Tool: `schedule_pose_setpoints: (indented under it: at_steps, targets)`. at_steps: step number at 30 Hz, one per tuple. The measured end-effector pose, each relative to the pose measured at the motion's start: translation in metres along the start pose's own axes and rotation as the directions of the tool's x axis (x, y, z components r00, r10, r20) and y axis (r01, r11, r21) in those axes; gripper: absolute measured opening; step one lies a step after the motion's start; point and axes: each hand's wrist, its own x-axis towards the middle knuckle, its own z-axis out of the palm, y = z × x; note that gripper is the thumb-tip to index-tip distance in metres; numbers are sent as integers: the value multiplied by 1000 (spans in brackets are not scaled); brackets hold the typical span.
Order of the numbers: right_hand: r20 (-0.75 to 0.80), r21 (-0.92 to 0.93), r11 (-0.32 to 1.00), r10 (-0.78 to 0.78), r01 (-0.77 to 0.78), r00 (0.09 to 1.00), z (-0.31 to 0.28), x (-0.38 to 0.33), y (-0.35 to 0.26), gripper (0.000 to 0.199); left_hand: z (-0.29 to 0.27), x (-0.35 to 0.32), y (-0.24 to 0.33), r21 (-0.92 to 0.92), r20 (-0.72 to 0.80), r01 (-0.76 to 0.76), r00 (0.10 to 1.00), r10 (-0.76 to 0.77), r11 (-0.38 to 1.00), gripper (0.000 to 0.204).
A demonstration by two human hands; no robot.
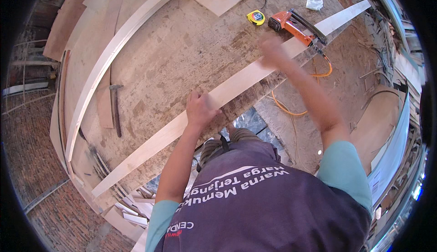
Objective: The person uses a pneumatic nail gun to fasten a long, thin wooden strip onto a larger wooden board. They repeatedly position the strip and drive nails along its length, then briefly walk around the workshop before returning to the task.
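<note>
A pale wooden strip (239,84) is laid along the near edge of the surface (168,70), from the near left corner to the right end. It is spanned near its middle by the left hand (200,109), fingers part curled at the strip's far side; whether it is gripped or only pressed cannot be told. The right hand (272,51) is seen over the strip, farther right, blurred by motion; how far it is closed, and whether anything is held, cannot be told.

Just beyond it, a nail gun (291,28) is set across the strip, its orange hose (325,72) looped past the near edge. A yellow tape measure (256,17) is placed beside the gun. Toward the left edge, a hammer (115,108) and a second strip (114,49) are laid.
</note>
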Motion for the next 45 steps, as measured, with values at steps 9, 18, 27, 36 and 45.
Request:
schedule_pose_setpoints:
  at_steps: [9, 18, 27, 36, 45]
  targets:
    - [258, -26, 964, -249, 265, 934, 14, -35, -153, 75, -7, 7, -19, 34, 160, 11, 987, -16, 999, 90]
    - [322, -30, 984, -159, 178, 933, 21, -39, -160, 76, -42, -28, -118, -133, 354, 95, 934, -42, 986, 95]
    - [189, 30, 999, -39, 34, 981, 26, -59, -177, 85, -33, -38, -113, -34, 190, -105, 976, 110, 994, 92]
    - [145, -5, 999, -36, 37, 989, 35, -56, -176, 66, 22, -12, -33, 111, -198, -320, 921, 336, 941, 90]
    - [69, 301, 953, -46, 23, 997, 9, -65, -132, 67, 46, -11, -28, 195, -161, -363, 905, 395, 911, 65]
